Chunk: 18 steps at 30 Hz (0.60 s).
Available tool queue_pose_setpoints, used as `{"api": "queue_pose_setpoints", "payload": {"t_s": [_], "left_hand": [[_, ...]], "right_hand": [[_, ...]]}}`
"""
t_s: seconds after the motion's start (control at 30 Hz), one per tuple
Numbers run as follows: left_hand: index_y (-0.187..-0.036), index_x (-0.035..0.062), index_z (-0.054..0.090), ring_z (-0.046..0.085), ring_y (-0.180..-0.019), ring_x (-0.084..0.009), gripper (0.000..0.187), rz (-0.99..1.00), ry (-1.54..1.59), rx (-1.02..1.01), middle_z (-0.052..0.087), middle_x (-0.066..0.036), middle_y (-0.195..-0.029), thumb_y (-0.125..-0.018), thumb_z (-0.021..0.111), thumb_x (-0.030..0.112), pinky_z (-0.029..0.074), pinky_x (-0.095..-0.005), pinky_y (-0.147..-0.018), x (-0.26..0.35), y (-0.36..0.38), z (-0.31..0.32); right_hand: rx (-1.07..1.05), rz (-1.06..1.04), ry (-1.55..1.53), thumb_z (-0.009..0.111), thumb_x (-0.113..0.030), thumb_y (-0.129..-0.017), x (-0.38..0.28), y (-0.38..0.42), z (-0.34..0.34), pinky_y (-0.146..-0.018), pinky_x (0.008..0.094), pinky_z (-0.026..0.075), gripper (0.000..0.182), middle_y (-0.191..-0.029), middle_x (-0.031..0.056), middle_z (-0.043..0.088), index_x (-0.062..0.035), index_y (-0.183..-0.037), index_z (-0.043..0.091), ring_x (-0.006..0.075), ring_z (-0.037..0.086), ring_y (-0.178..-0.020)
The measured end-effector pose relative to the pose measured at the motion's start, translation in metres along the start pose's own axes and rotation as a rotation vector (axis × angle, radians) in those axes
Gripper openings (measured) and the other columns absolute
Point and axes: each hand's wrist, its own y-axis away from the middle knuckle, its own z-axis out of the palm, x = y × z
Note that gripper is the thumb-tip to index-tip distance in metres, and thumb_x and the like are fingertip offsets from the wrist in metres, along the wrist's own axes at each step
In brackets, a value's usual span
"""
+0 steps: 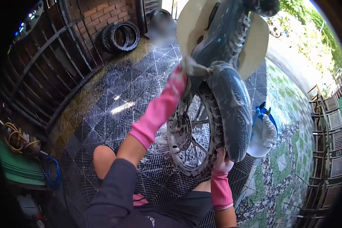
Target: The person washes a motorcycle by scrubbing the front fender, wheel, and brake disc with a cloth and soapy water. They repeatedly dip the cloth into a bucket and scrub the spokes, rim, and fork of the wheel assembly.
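Note:
A soapy motorbike front stands before me, with its dark front fender (231, 110), tyre (213, 117) and foam-covered wheel (190, 136). Pink gloves cover both hands. My left hand (181, 76) is raised at the upper left of the fender, closed on a pale cloth (195, 68) against the bike. Low down, my right hand (221, 163) touches the tyre just under the fender's lower tip. Its fingers are partly hidden, and whether they hold anything cannot be made out.
A bucket (256, 140) with a white fluffy mitt (269, 131) on it stands right of the wheel. Spare tyres (121, 37) lean by the brick wall beside a metal gate (53, 38). Chairs (332, 121) line the right side; a coiled blue hose (52, 173) lies left.

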Motion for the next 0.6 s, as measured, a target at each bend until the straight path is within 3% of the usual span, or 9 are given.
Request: {"api": "queue_pose_setpoints", "payload": {"t_s": [0.1, 0.23, 0.3, 0.37, 0.4, 0.43, 0.47, 0.53, 0.6], "left_hand": [[-0.134, 0.0022, 0.051, 0.06, -0.111, -0.0274, 0.036, -0.063, 0.079, -0.214, 0.057, -0.017, -0.123, -0.099, 0.054, 0.011, 0.053, -0.0336, -0.095, 0.056, -0.068, -0.022], [-0.128, 0.0027, 0.057, 0.064, -0.104, -0.0235, 0.031, -0.078, 0.22, -0.448, 0.063, -0.015, -0.115, -0.099, 0.057, 0.014, 0.057, -0.0322, -0.09, 0.077, -0.071, -0.045], [-0.125, 0.0029, 0.06, 0.066, -0.101, -0.0215, 0.029, -0.128, 0.263, -0.525, 0.066, -0.013, -0.11, -0.099, 0.059, 0.015, 0.059, -0.0315, -0.088, 0.065, -0.067, -0.065], [-0.123, 0.0032, 0.064, 0.068, -0.098, -0.0196, 0.027, -0.316, 0.307, -0.563, 0.069, -0.012, -0.106, -0.099, 0.06, 0.017, 0.06, -0.0309, -0.085, 0.025, -0.081, -0.097], [-0.121, 0.0033, 0.065, 0.069, -0.096, -0.0186, 0.027, -0.44, 0.335, -0.538, 0.071, -0.012, -0.104, -0.099, 0.061, 0.017, 0.061, -0.0305, -0.084, 0.001, -0.092, -0.112], [-0.109, 0.0023, 0.069, 0.071, -0.078, -0.0184, 0.018, -0.438, 0.461, -0.498, 0.072, -0.014, -0.094, -0.098, 0.062, 0.014, 0.063, -0.0274, -0.072, -0.035, -0.113, -0.122], [-0.108, -0.0024, 0.067, 0.071, -0.072, -0.019, 0.022, -0.52, 0.348, -0.397, 0.071, -0.018, -0.094, -0.096, 0.064, 0.016, 0.063, -0.0269, -0.069, -0.058, -0.135, -0.122], [-0.093, -0.0046, 0.061, 0.06, -0.053, -0.0165, 0.018, 0.213, 1.007, -0.876, 0.063, -0.015, -0.078, -0.098, 0.053, 0.01, 0.053, -0.0236, -0.045, -0.144, -0.168, -0.105], [-0.092, -0.0049, 0.059, 0.056, -0.05, -0.014, 0.018, 0.115, 0.968, -0.869, 0.06, -0.013, -0.072, -0.098, 0.05, 0.009, 0.052, -0.0239, -0.044, -0.173, -0.178, -0.088]], "right_hand": [[0.037, 0.04, 0.014, 0.06, -0.023, -0.1, 0.014, 0.003, -0.004, -0.102, 0.0332, 0.041, 0.041, -0.129, 0.0124, 0.062, 0.0057, -0.13, 0.057, 0.0209, 0.058, -0.116], [0.062, 0.229, 0.213, 0.059, -0.038, -0.1, 0.021, 0.013, -0.019, -0.096, 0.0316, 0.045, 0.056, -0.129, 0.014, 0.063, 0.0067, -0.133, 0.054, 0.0183, 0.06, -0.112], [0.112, 0.093, 0.103, 0.054, -0.038, -0.101, -0.001, 0.008, -0.001, -0.097, 0.034, 0.046, 0.055, -0.127, 0.0155, 0.063, 0.0074, -0.133, 0.055, 0.0213, 0.061, -0.112], [0.084, 0.035, 0.202, 0.048, -0.04, -0.103, -0.013, 0.002, 0.007, -0.1, 0.037, 0.046, 0.057, -0.126, 0.0169, 0.063, 0.008, -0.134, 0.054, 0.0245, 0.062, -0.114], [0.026, 0.042, 0.065, 0.043, -0.042, -0.104, -0.02, -0.003, 0.016, -0.102, 0.0389, 0.046, 0.06, -0.126, 0.0179, 0.063, 0.0084, -0.135, 0.052, 0.0263, 0.062, -0.114], [0.141, 0.05, 0.172, 0.053, -0.05, -0.1, -0.002, 0.005, 0.0, -0.1, 0.0365, 0.048, 0.067, -0.12, 0.0167, 0.067, 0.0094, -0.132, 0.056, 0.023, 0.064, -0.109], [0.158, 0.051, 0.121, 0.052, -0.05, -0.1, 0.003, 0.008, -0.001, -0.098, 0.0369, 0.049, 0.067, -0.121, 0.0169, 0.067, 0.0089, -0.132, 0.056, 0.0233, 0.065, -0.109], [0.157, 0.12, 0.057, 0.052, -0.05, -0.1, 0.001, 0.011, -0.003, -0.098, 0.0385, 0.05, 0.066, -0.123, 0.0174, 0.065, 0.0078, -0.132, 0.055, 0.0244, 0.065, -0.109], [0.137, 0.172, -0.006, 0.048, -0.05, -0.102, -0.013, 0.019, 0.003, -0.103, 0.042, 0.048, 0.065, -0.128, 0.018, 0.063, 0.0058, -0.136, 0.052, 0.0263, 0.063, -0.114]]}}
